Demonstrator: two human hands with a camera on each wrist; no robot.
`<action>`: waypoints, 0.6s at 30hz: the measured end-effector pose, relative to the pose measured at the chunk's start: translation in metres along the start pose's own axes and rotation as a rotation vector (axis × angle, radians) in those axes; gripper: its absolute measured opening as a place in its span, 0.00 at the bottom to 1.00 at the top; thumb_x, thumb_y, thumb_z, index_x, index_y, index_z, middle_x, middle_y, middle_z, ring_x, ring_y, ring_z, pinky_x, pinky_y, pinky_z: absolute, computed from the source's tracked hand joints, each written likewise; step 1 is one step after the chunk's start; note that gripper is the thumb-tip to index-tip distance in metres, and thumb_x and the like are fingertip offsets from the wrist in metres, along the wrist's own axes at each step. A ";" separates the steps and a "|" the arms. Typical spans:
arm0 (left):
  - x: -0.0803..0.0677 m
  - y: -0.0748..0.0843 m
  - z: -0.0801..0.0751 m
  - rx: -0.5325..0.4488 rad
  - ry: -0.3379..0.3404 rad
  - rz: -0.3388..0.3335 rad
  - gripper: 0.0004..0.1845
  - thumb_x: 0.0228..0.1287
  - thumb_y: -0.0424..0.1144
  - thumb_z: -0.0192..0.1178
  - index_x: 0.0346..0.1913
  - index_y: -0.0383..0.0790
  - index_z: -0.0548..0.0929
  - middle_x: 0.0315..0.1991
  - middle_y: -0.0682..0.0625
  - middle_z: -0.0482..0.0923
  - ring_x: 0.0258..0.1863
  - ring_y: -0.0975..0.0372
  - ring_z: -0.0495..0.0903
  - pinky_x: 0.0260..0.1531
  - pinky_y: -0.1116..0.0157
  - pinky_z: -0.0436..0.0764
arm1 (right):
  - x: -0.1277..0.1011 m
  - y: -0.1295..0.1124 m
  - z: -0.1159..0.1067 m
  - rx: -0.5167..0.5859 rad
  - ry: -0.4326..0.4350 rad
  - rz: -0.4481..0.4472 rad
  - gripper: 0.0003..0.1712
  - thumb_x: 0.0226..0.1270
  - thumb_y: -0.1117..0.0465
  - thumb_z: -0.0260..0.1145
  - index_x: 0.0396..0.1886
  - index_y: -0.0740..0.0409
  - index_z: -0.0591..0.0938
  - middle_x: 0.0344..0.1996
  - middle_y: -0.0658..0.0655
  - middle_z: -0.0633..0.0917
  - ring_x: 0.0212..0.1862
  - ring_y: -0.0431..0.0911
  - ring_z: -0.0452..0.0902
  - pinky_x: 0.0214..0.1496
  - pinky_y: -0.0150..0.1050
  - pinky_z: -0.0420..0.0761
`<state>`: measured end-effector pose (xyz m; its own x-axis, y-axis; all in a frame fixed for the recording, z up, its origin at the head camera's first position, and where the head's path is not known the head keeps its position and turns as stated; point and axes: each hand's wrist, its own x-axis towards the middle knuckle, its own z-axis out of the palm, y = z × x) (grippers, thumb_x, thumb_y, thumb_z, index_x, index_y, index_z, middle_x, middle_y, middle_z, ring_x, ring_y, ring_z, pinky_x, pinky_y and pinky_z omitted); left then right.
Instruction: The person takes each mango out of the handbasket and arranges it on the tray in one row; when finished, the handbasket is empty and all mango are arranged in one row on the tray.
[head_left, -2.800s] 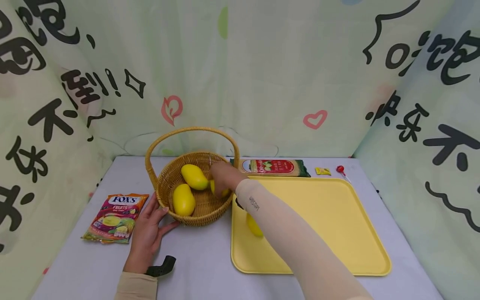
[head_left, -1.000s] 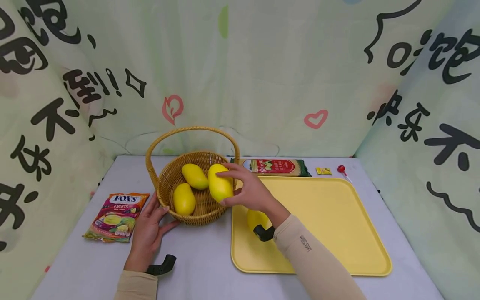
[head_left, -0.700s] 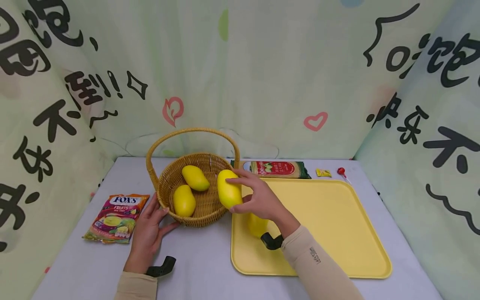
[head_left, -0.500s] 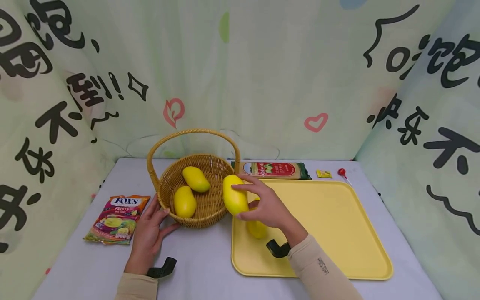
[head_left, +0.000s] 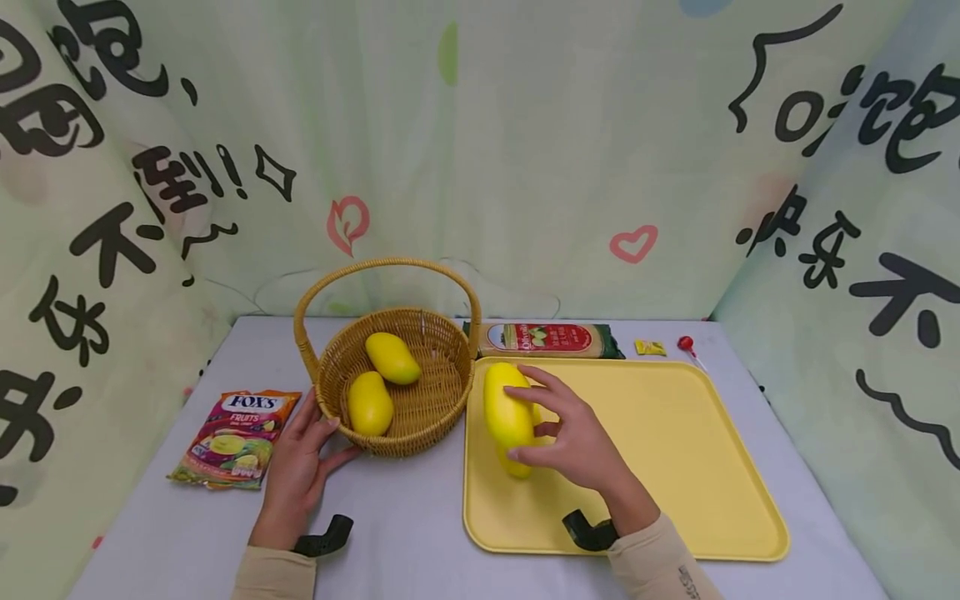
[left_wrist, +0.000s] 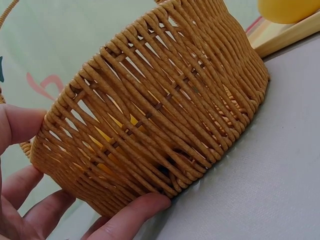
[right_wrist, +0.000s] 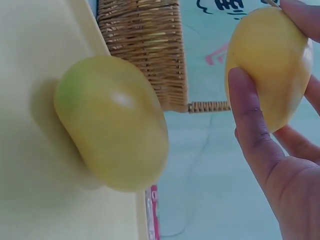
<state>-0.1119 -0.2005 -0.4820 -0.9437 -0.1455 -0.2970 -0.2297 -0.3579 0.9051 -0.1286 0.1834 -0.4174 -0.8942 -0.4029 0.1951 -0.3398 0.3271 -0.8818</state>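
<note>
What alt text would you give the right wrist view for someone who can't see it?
The right hand holds a yellow mango above a yellow tray, where a second mango already lies. A wicker basket stands behind it.

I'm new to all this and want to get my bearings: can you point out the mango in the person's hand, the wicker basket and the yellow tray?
held mango (head_left: 504,410): head view, its upper middle.
wicker basket (head_left: 420,433): head view, front wall.
yellow tray (head_left: 675,450): head view, bare floor.
</note>
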 end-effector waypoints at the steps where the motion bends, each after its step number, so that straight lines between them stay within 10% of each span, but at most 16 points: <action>1: 0.000 0.000 0.000 0.001 0.000 0.001 0.38 0.83 0.35 0.51 0.84 0.71 0.53 0.88 0.61 0.46 0.83 0.56 0.59 0.62 0.43 0.83 | -0.002 0.000 -0.001 0.001 0.011 -0.002 0.40 0.53 0.62 0.85 0.69 0.49 0.83 0.82 0.54 0.65 0.75 0.62 0.70 0.54 0.33 0.88; 18: 0.000 -0.001 0.001 0.009 -0.010 0.020 0.38 0.83 0.35 0.51 0.85 0.68 0.52 0.88 0.59 0.45 0.83 0.55 0.58 0.60 0.44 0.83 | -0.016 0.004 -0.018 0.001 0.085 -0.007 0.40 0.55 0.62 0.85 0.69 0.51 0.83 0.82 0.54 0.65 0.73 0.62 0.71 0.54 0.32 0.88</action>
<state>-0.1120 -0.1995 -0.4829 -0.9506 -0.1431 -0.2756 -0.2126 -0.3470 0.9134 -0.1205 0.2065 -0.4161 -0.9131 -0.3314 0.2374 -0.3463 0.3234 -0.8806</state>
